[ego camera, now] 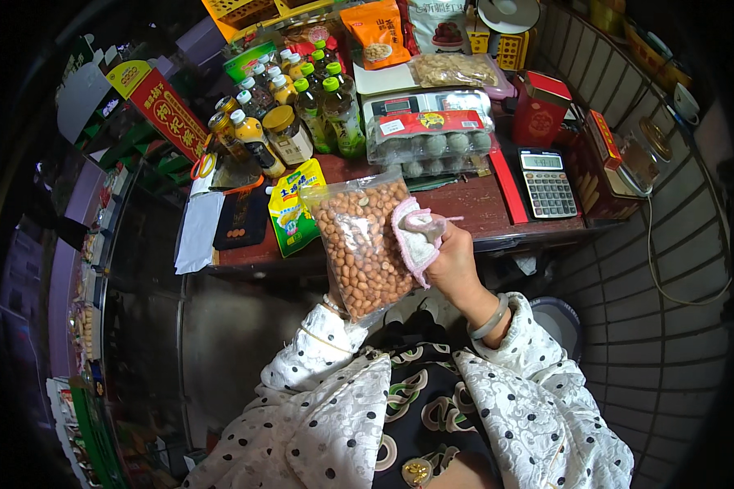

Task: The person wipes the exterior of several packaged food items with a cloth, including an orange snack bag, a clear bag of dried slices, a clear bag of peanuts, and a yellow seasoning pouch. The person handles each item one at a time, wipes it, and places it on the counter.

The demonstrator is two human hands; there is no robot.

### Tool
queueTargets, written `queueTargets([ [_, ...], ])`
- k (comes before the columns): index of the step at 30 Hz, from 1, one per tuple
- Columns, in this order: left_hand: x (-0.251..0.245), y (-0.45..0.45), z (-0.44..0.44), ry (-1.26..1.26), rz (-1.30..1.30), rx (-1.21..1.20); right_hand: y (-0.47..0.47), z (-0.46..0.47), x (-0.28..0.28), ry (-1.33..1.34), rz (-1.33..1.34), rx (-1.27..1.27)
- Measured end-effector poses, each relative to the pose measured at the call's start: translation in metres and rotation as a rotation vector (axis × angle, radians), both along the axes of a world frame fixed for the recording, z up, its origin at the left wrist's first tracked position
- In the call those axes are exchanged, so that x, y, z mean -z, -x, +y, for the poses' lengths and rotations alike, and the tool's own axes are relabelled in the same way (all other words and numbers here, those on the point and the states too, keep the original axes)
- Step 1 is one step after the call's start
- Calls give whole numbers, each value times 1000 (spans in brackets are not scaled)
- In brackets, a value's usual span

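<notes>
A clear plastic bag of peanuts (364, 250) is held up in front of me, just off the table's front edge. My left hand (336, 294) is behind the bag and mostly hidden by it; only the wrist with a beaded bracelet and a bit of the hand show. In the fist of my right hand (455, 257) is a white cloth with a pink edge (417, 235), which lies against the bag's right side. Behind the bag, a yellow and green seasoning packet (293, 211) rests on the dark red table (471, 211).
Bottled drinks (345, 113), a gold-lidded jar (289, 134) and plastic egg cartons (431, 137) stand along the table's back. A calculator (548, 183) and red boxes (541, 110) are at the right, before a tiled wall (642, 305). Scissors (205, 164) and white paper (199, 232) lie left.
</notes>
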State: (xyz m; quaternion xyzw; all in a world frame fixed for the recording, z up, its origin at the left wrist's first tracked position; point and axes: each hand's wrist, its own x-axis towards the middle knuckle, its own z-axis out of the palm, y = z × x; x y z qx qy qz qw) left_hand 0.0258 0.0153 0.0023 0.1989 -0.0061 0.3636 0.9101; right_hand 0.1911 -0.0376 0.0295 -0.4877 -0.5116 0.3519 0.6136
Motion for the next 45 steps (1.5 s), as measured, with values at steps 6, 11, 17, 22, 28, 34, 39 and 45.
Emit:
queueTargets([
  [6,-2,4,5,11,67,-55,-7,-4,-15,-115,-310,135],
  [11,6,7,12,42,136,-134,-17,-5,-21,2,233,34],
  [17,-14,-1,5,53,177,-259,-2,-17,-28,155,178,-191],
  [22,-33,-11,1,45,133,-263,12,-17,-20,59,74,-184],
  [28,-11,-14,10,-79,452,-672,31,-12,-17,-74,67,-307],
  [34,-49,-11,-11,-233,510,-749,1,-10,-12,143,530,-293],
  [39,-39,15,1,-330,748,-691,-19,-25,-8,204,900,-242],
  [45,-4,24,1,-194,429,11,-26,-24,24,218,1067,-373],
])
